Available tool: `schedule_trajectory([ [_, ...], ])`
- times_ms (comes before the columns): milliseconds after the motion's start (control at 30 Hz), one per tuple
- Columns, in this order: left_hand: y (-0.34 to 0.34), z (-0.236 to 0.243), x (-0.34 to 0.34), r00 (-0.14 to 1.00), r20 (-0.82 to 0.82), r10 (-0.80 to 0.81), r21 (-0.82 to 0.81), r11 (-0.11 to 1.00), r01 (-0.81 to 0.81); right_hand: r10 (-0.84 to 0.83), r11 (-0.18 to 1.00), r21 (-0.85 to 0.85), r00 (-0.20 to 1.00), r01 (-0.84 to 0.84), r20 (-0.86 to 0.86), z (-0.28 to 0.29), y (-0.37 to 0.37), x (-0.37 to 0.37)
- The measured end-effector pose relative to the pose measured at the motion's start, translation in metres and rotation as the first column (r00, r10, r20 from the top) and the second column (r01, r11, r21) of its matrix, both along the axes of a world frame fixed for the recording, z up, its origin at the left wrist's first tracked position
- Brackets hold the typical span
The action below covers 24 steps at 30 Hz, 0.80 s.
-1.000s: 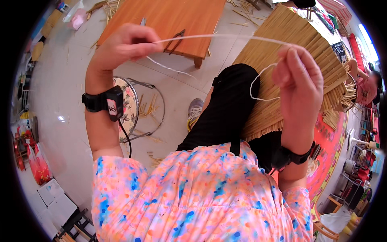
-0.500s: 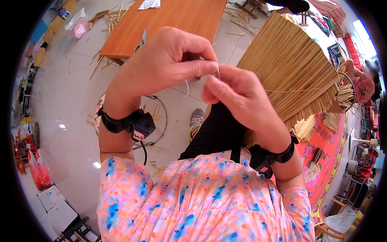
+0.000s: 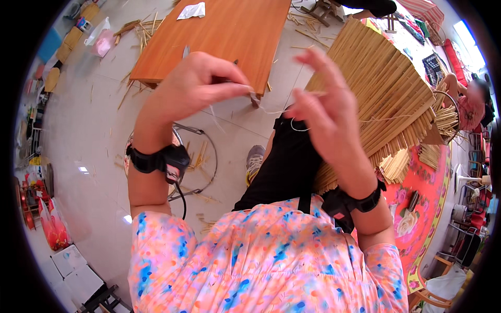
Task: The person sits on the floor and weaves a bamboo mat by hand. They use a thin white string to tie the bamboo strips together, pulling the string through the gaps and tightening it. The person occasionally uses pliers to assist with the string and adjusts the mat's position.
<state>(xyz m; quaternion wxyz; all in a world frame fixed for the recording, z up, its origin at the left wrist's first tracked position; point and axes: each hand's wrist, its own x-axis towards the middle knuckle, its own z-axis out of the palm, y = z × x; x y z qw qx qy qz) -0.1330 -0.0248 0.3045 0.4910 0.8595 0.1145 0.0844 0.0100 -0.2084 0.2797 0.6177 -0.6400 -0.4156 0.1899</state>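
Left fingers [image 3: 224, 93] pinched on white string [image 3: 271, 111], right fingers [image 3: 330, 73] spread

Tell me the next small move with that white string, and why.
Probably pinch the white string securely in the right hand, as a first step to taking up slack. The left hand pinches it between thumb and fingers, but between the hands it sags, with a loose loop by the right hand. That hand is blurred, so its grip can't be confirmed.

Both hands [image 3: 206, 78] [image 3: 331, 115] are raised, left pinching, right with fingers extended.
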Motion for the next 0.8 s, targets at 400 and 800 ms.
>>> schedule_trajectory([
  [400,0.057,-0.019,-0.030,0.975,-0.120,0.187,-0.047,0.980,-0.194,-0.157,0.953,-0.242,0.980,0.182,0.120,-0.015,-0.022,0.070],
  [800,-0.013,0.002,0.014,0.996,0.002,-0.089,-0.044,0.995,0.089,0.309,0.926,-0.118,0.898,-0.360,-0.313,-0.024,0.004,0.008],
])
